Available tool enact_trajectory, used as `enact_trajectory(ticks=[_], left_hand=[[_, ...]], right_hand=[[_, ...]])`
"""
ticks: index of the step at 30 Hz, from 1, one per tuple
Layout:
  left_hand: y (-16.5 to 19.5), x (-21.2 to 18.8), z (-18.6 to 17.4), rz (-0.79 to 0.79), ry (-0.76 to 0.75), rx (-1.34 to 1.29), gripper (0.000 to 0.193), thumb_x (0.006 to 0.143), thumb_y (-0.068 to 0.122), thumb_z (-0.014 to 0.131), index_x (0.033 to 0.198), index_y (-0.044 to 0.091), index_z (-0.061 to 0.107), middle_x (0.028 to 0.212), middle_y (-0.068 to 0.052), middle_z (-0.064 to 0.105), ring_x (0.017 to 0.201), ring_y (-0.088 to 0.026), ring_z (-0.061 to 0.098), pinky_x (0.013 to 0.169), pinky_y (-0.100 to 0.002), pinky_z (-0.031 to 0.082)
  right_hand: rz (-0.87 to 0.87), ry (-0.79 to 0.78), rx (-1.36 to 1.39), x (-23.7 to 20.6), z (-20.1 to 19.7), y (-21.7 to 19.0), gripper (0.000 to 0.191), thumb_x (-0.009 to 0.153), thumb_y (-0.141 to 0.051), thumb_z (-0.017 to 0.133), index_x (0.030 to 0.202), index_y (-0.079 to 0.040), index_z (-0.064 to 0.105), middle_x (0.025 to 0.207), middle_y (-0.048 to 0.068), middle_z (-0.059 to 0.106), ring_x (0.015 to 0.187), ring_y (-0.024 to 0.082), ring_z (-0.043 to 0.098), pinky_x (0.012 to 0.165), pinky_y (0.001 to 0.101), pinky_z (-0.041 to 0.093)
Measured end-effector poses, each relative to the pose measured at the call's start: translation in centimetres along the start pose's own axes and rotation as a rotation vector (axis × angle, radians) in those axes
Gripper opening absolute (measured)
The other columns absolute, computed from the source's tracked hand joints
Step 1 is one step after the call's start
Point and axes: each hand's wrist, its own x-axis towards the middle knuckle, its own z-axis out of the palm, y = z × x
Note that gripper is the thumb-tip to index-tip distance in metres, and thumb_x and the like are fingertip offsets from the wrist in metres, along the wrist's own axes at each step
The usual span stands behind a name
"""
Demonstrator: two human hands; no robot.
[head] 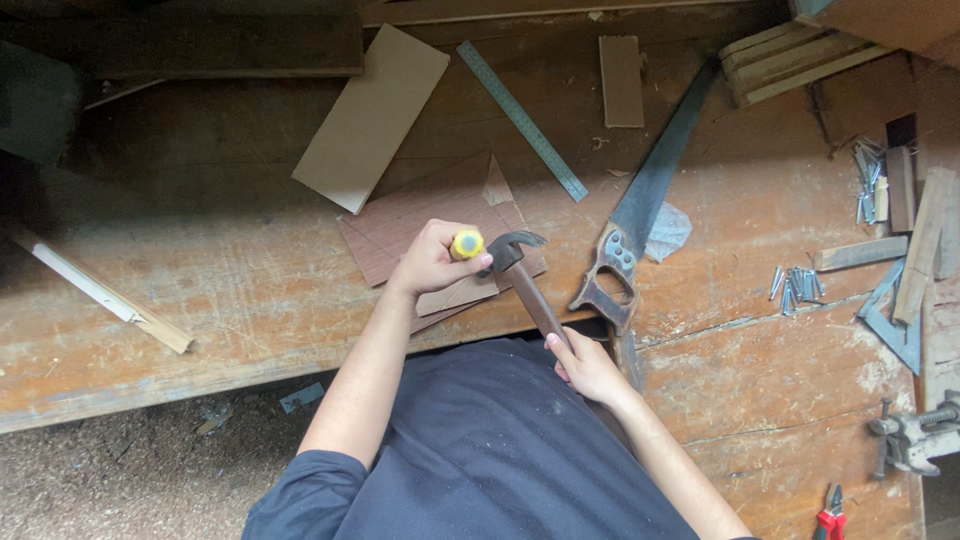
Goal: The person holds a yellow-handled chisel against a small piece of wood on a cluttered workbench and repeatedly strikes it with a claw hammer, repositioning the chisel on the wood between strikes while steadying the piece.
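Observation:
My left hand (432, 260) is closed round a tool with a yellow handle top (466, 244), held upright over thin reddish-brown plywood pieces (400, 228) on the wooden workbench (230, 300). My right hand (588, 368) grips the wooden handle of a claw hammer (520, 262). The hammer's dark steel head sits right beside the yellow top, touching or nearly touching it. The tool's lower end is hidden by my fingers.
A hand saw (640, 200) lies right of the hammer, a steel ruler (522, 120) behind it. Cardboard-coloured boards (372, 116), wood offcuts (780, 58), loose nails (796, 284), a metal square (892, 322), a clamp (915, 435) and red pliers (830, 518) lie around. A white strip (100, 292) rests left.

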Motion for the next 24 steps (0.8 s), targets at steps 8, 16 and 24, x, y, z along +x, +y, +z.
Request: enact_trajectory(ticks=[8,16,24], left_hand=[[-2.1,-2.0,-0.6,0.012,0.108,-0.147,0.022,0.089,0.02,0.078,0.078,0.006,0.067,0.066,0.0,0.062,0.061,-0.008,0.055,0.058,-0.027,0.045],[-1.5,-2.6,-2.0,0.124,0.064,-0.073,0.026,0.09,0.021,0.079,0.077,0.005,0.062,0.068,-0.005,0.057,0.061,-0.015,0.052,0.058,-0.031,0.043],[-2.7,-4.3,-2.2,0.153,0.053,0.006,0.028,0.088,0.019,0.082,0.077,0.005,0.06,0.068,-0.009,0.057,0.062,-0.021,0.055,0.061,-0.033,0.043]], right_hand=[[0.081,0.111,0.149,-4.4,3.4,-4.9,0.033,0.096,-0.03,0.061,0.122,-0.01,0.065,0.058,-0.001,0.053,0.043,0.008,0.049,0.038,0.0286,0.041],[-0.56,0.528,0.158,-16.4,2.4,-10.5,0.032,0.101,-0.026,0.06,0.122,-0.003,0.062,0.068,-0.003,0.062,0.052,0.005,0.055,0.047,0.0206,0.045],[-0.487,0.638,-0.174,-18.4,9.0,-13.7,0.023,0.099,-0.024,0.063,0.11,-0.004,0.064,0.065,0.005,0.066,0.057,0.014,0.066,0.056,0.0287,0.052]])
